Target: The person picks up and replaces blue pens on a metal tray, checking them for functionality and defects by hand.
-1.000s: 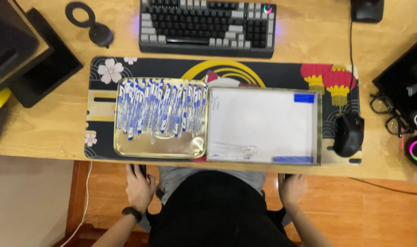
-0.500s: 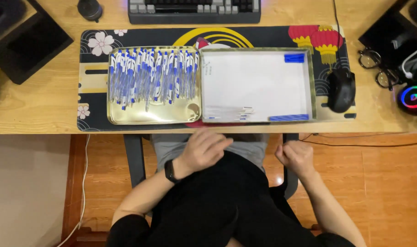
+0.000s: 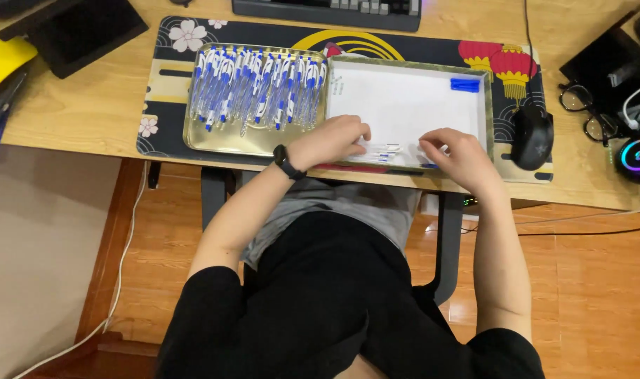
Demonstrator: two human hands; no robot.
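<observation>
Over the white tray [image 3: 404, 98], both curled hands [image 3: 327, 142] [image 3: 460, 156] seemingly pinch half-hidden pen parts [image 3: 384, 149].

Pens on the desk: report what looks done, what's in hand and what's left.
Looks done: the gold tray is packed with blue and white pens. In hand: the left hand and right hand reach for small pen parts at the near edge of the white tray. Left: those loose parts and a blue piece.
</observation>
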